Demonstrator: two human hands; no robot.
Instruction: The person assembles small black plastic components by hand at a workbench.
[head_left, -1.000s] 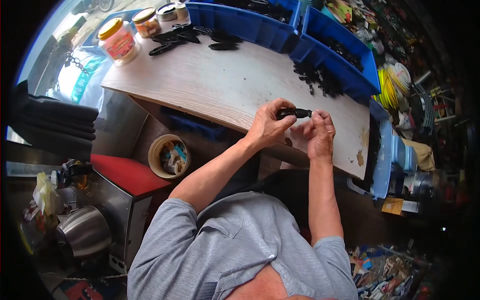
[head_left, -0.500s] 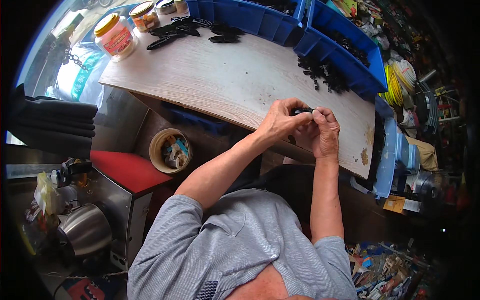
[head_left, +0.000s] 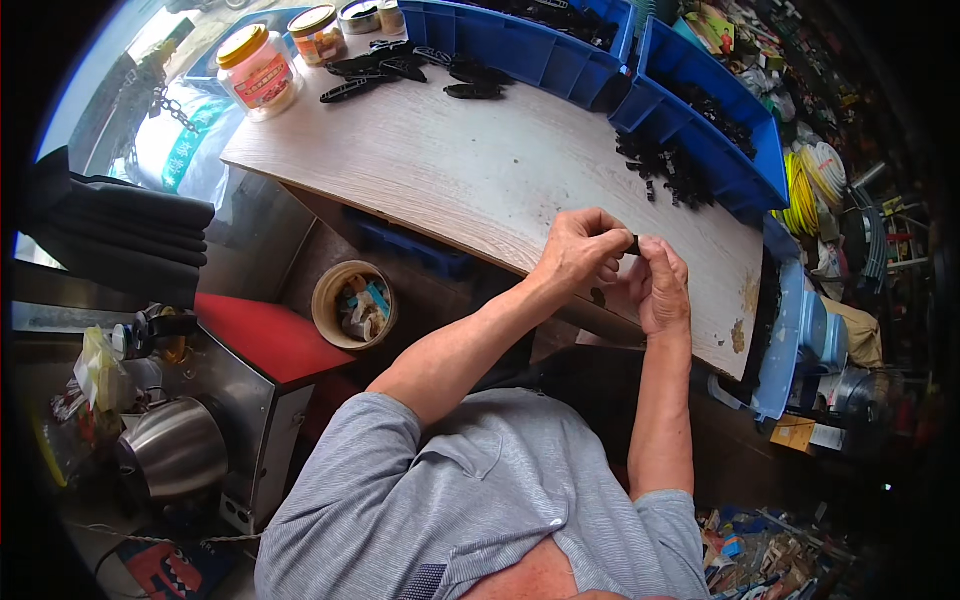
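Over the near edge of the table [head_left: 430, 150], my two hands meet around a small black plastic part [head_left: 634, 246]. My left hand [head_left: 585, 250] pinches it between thumb and fingers. The fingertips of my right hand [head_left: 663, 285] close on its right end. Most of the part is hidden by the fingers, so its exact kind does not show. Beyond my right hand lies a heap of small black plastic pieces [head_left: 668, 172]. Farther left on the table are several long, flat black plastic pieces [head_left: 378, 68], with another long black piece [head_left: 473, 91] beside them.
Two blue bins [head_left: 520, 45] [head_left: 700, 130] holding black parts line the far side. Jars with yellow lids [head_left: 262, 80] stand at the far left. Below the table are a waste bucket [head_left: 325, 310] and a red-topped metal cabinet [head_left: 265, 340]. A steel kettle [head_left: 175, 450] sits lower left.
The whole view has shifted slightly. My hands have turned around the black part, and less of it shows between the fingers now. Both hands still grip it.
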